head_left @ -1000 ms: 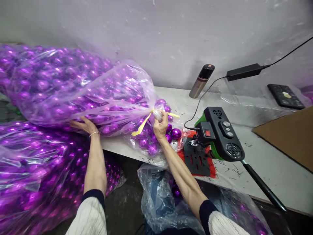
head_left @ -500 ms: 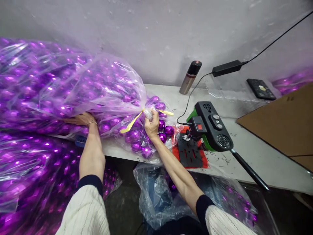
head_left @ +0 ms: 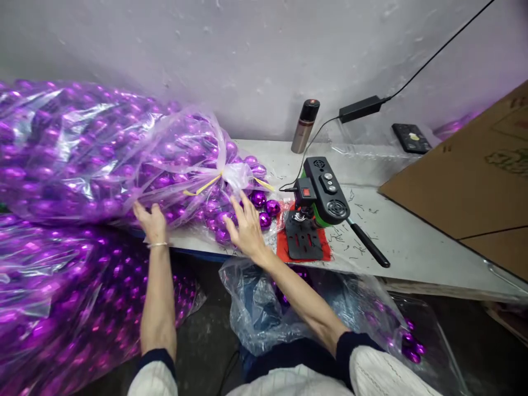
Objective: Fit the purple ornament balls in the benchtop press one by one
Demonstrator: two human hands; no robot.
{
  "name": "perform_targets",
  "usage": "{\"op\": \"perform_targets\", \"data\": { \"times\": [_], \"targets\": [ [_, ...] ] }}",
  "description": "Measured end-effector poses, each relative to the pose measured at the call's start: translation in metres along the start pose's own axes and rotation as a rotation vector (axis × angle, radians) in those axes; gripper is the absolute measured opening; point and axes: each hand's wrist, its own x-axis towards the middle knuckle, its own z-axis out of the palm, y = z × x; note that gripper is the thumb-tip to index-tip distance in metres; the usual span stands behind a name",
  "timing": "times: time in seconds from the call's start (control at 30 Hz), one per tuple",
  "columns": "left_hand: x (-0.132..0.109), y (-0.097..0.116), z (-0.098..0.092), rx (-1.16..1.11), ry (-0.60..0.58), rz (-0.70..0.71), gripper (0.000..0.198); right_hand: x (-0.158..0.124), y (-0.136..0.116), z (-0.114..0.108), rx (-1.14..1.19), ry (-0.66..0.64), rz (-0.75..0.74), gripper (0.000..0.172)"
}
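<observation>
A large clear plastic bag (head_left: 78,148) full of shiny purple ball ornaments lies on the table at the left. A yellow tie (head_left: 203,186) cinches its neck, and the gathered end fans out beyond the tie. My left hand (head_left: 152,221) is at the bag's near side, fingers spread; whether it touches the film is hard to tell. Close to the knotted end is my right hand (head_left: 247,226), open, holding nothing. Loose purple ball ornaments (head_left: 258,198) sit just past its fingers, partly in a clear plastic bag.
Right of my hands stands a black hand-lever machine (head_left: 328,190) on a red sheet (head_left: 284,242). Behind it are a bottle (head_left: 305,126), a power adapter (head_left: 361,109) and a dark phone-like object (head_left: 411,137). A cardboard box (head_left: 466,187) leans at right. Another filled bag (head_left: 82,308) lies lower left.
My right hand has let go of the bag's gathered end and opened. My left hand has drawn back toward me from the bag's side. The view has shifted slightly.
</observation>
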Motion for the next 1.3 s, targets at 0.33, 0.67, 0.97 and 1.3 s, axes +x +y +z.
{"op": "perform_targets", "data": {
  "times": [0.33, 0.67, 0.97, 1.3],
  "targets": [
    [-0.185, 0.131, 0.082, 0.262, -0.881, 0.696, 0.039, -0.223, 0.050, -0.122, 0.078, -0.384, -0.188, 0.023],
    [-0.167, 0.141, 0.106, 0.334, -0.906, 0.386, 0.057, -0.241, 0.066, -0.140, 0.058, -0.246, -0.063, 0.021],
    [-0.222, 0.118, 0.061, -0.990, -0.803, -0.659, 0.035, -0.227, 0.071, -0.139, 0.065, -0.238, -0.109, 0.022],
    [-0.286, 0.121, 0.113, -0.911, -0.744, -0.625, 0.048, -0.237, 0.077, -0.147, 0.010, -0.245, -0.033, 0.022]
  ]
}}
